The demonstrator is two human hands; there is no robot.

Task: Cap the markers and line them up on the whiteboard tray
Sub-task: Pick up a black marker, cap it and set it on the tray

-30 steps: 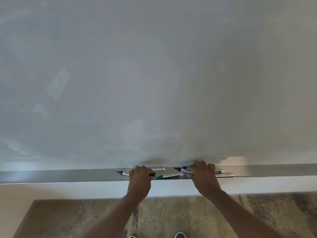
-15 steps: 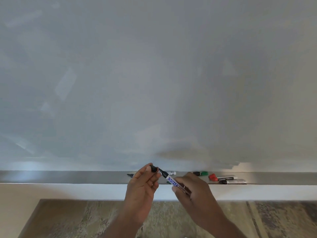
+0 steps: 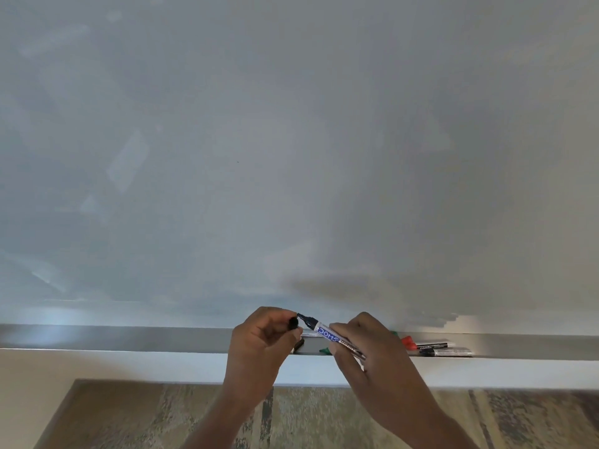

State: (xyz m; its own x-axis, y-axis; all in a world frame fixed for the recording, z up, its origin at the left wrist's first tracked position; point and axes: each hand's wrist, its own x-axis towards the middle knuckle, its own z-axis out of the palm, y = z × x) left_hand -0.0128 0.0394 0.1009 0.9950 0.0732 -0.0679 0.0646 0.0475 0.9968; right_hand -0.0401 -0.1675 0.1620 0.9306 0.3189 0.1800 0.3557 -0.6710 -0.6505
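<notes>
My right hand [image 3: 372, 358] grips a white marker with blue lettering [image 3: 327, 334], its dark bare tip pointing up and left. My left hand [image 3: 262, 345] pinches a small black cap [image 3: 293, 323] just left of that tip, a small gap between them. Both hands hover in front of the grey whiteboard tray [image 3: 129, 338]. On the tray lie a red-capped marker [image 3: 424, 344], a black-tipped marker [image 3: 449, 352], a green cap or marker end [image 3: 325, 350] and other markers partly hidden behind my hands.
The large whiteboard [image 3: 291, 157] fills the view above the tray. A white ledge [image 3: 129, 366] runs below the tray, with patterned floor [image 3: 162, 416] underneath.
Both hands lifted off the tray, the right with a marker and the left with a black cap. Since half a second ago the cap and tip have stayed close together.
</notes>
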